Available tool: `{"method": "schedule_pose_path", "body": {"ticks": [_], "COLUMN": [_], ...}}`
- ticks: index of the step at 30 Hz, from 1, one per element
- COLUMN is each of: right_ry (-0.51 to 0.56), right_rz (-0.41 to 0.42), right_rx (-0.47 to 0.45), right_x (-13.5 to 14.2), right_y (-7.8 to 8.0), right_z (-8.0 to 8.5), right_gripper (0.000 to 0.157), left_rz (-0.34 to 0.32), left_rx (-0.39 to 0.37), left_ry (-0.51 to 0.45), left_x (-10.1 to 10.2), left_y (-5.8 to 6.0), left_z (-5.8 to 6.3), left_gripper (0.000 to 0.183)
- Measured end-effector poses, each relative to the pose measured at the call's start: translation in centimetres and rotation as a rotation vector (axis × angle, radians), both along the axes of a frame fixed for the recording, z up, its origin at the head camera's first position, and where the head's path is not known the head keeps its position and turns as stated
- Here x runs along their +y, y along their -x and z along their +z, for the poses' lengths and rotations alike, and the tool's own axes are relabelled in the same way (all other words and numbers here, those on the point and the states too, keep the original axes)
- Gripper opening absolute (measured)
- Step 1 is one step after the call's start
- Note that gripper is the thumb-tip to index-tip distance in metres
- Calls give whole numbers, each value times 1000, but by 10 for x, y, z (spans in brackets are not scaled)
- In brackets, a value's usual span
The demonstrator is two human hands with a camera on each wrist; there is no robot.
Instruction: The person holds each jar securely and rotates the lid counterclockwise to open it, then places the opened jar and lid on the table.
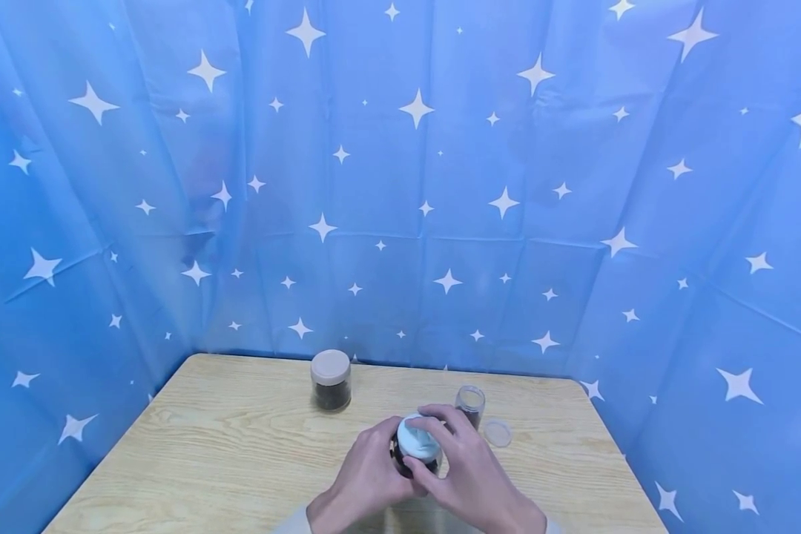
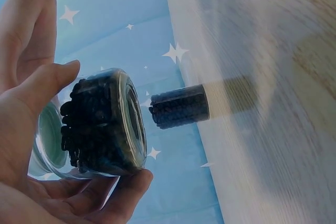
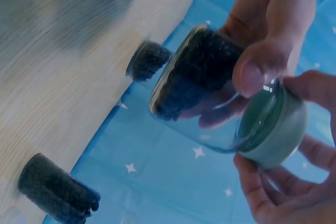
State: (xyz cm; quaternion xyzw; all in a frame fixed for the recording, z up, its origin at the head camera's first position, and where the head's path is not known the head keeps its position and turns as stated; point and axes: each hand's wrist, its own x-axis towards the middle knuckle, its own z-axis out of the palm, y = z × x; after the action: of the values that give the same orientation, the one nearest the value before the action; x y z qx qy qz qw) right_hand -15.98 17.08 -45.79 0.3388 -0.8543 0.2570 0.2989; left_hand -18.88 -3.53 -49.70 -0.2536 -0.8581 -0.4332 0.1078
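Observation:
My left hand (image 1: 367, 469) grips a clear glass jar (image 2: 100, 124) part-filled with dark beans or pellets. In the left wrist view its thumb lies along one side and its fingers wrap round the other. On the jar's mouth sits a light blue lid (image 1: 415, 439), pale green in the right wrist view. The fingers and thumb of my right hand (image 1: 470, 471) hold this lid by its rim. Both hands are above the table, and the jar looks raised off the surface in the wrist views.
A jar with a pale lid (image 1: 330, 367) and dark contents stands at the back left of the wooden table (image 1: 240, 430). Behind my right hand is a slim uncapped jar (image 1: 471, 399), with a clear round lid (image 1: 498, 433) beside it. A starry blue curtain (image 1: 374, 185) surrounds the table.

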Motion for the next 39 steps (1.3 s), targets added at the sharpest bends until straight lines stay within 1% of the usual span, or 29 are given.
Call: {"method": "schedule_pose_path", "body": {"ticks": [5,8,11,13,18,23,27,33,39], "right_ry": [-14,-29,-49,-64,-92,-106,-109,-120,-140], "right_rz": [67,111,163,197,258,310,328,327,319], "right_rx": [-44,-93,-118,-118,-110,-124,-127,-121,-106], "right_x": [6,11,15,18,22,24,25,27,27], "right_y": [4,6,10,12,16,18,20,22,21], "right_z": [3,6,9,12,16,17,16,13,14], "right_gripper": [52,50,49,51,55,55,56,57,56], "left_rz": [-13,-20,-24,-21,-17,-13,-10,-8,-8], "left_rx": [8,-15,-57,-69,-58,-62,-59,-32,-62], "left_ry": [-24,-32,-41,-43,-35,-35,-35,-30,-26], "left_x": [1,2,2,2,4,4,4,4,4], "left_y": [0,-1,-1,-1,0,-1,-2,0,0], "left_z": [-2,-3,-3,-3,-3,-4,-6,-8,-8], "left_gripper": [58,59,61,62,62,62,63,65,66]}}
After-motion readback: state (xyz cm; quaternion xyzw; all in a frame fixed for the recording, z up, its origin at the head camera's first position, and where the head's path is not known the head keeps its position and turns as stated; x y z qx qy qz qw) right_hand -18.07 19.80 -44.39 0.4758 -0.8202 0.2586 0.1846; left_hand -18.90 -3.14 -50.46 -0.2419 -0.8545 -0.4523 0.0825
